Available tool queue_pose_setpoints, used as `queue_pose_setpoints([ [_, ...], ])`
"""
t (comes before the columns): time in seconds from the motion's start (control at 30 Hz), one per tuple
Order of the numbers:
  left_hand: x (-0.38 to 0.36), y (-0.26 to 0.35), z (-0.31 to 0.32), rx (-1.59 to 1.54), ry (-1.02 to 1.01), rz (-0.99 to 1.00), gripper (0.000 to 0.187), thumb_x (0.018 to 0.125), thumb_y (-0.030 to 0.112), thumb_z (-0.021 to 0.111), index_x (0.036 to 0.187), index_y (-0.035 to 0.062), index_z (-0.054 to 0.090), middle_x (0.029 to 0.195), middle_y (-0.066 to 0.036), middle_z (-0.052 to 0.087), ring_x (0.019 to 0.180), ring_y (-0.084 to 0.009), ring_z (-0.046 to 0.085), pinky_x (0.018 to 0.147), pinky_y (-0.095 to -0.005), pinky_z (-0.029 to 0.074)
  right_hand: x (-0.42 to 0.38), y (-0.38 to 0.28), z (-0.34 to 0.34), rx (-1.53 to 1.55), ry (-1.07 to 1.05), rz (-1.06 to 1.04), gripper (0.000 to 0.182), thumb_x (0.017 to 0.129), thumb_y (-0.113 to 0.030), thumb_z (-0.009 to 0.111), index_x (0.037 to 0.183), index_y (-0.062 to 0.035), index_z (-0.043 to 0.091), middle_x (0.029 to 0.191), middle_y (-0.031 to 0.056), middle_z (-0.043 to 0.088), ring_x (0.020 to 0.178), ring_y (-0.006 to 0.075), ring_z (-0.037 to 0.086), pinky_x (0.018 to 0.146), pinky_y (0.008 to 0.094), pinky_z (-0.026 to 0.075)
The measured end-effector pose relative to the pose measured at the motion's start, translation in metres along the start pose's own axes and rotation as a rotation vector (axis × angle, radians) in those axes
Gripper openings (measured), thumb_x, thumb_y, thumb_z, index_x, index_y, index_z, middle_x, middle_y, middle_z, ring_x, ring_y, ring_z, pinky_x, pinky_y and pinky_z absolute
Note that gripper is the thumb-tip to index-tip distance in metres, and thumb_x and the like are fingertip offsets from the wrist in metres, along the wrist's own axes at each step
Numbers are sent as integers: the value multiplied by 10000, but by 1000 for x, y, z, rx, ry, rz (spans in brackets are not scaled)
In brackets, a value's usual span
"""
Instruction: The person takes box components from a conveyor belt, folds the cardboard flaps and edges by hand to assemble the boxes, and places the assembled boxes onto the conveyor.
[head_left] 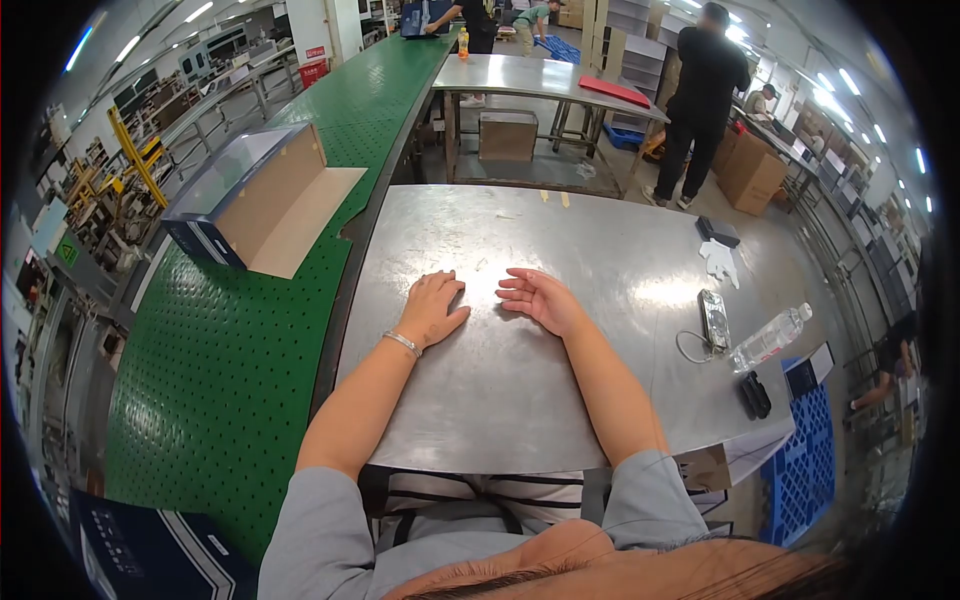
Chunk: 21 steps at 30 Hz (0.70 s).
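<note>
My left hand (pixel 433 307) rests palm down on the metal table (pixel 480 400), fingers apart and holding nothing. A silver bracelet (pixel 403 344) circles that wrist. My right hand (pixel 538 300) is turned partly palm up over the same table, its fingers slightly curled and apart, with nothing in it. To the left, on the green perforated conveyor (pixel 220 340), stands an open box (pixel 270 200), dark blue outside and brown inside, with one flap folded down onto the belt.
At the table's right lie a plastic bottle (pixel 770 338), a phone-like device (pixel 713 320) with a cord, a white glove (pixel 718 262) and a black object (pixel 754 396). Another blue box (pixel 150 550) is at lower left. A blue pallet (pixel 805 460) stands right. A person in black (pixel 705 95) stands beyond.
</note>
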<state>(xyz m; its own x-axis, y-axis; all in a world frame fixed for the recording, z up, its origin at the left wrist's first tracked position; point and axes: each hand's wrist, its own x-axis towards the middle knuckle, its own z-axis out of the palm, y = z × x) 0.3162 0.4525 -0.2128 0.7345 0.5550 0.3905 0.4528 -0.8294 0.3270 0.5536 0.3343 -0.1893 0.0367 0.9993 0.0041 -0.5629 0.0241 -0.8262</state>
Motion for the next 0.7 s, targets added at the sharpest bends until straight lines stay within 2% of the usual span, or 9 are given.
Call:
queue_pose_setpoints([
  [0.37,4,3,5,22,16,-2,445,874,349,646,1242,103,601,1399,-108,530,1336,-305,449,1110,-440,319,-1,0,-12,13,-10,13,366,1011,-142,485,1314,62,513,1178,245,632,1103,345,644,931,418,556],
  [0.43,11,5,-2,49,-111,-5,466,878,364,645,1247,83,595,1394,-133,536,1311,-326,474,1100,-437,334,4,-1,-22,103,-17,24,370,1010,-157,500,1322,40,522,1192,232,634,1113,358,640,935,436,545],
  [0.5,13,4,-16,15,-225,103,468,870,348,667,1239,68,597,1390,-142,542,1285,-331,498,1079,-433,363,-3,-9,-31,156,-27,55,378,1015,-183,498,1332,21,528,1201,224,637,1124,362,637,934,446,538],
  [0.53,7,2,-32,43,-207,55,468,870,348,667,1239,68,597,1390,-142,542,1285,-331,498,1079,-433,363,-13,-15,-29,163,-49,31,381,1025,-198,476,1333,20,532,1194,225,641,1117,355,643,927,443,542],
  [0.6,6,-10,-62,-393,97,-14,471,863,323,690,1248,67,597,1392,-135,542,1252,-318,517,1062,-427,391,-12,-17,-31,119,-21,51,377,1024,-196,474,1325,23,537,1185,220,647,1102,354,650,919,442,545],
  [0.63,3,-21,-106,-34,261,82,467,876,286,690,1274,63,589,1361,-140,550,1225,-303,523,1052,-424,414,-4,-14,-25,127,-42,61,377,1024,-196,474,1325,23,537,1185,220,647,1102,354,650,919,442,545],
  [0.67,-1,-14,-161,-18,305,-52,453,891,272,669,1273,44,583,1299,-142,575,1199,-308,526,1045,-423,419,-2,-12,-21,128,-58,66,377,1023,-197,475,1323,23,538,1185,219,648,1099,354,651,917,441,546],
  [0.7,-10,-35,-181,88,619,-191,450,879,250,667,1255,20,577,1260,-148,581,1169,-313,537,1011,-423,436,-3,-11,-20,127,-65,64,378,1022,-199,477,1321,23,539,1184,218,648,1096,353,652,915,439,547],
])
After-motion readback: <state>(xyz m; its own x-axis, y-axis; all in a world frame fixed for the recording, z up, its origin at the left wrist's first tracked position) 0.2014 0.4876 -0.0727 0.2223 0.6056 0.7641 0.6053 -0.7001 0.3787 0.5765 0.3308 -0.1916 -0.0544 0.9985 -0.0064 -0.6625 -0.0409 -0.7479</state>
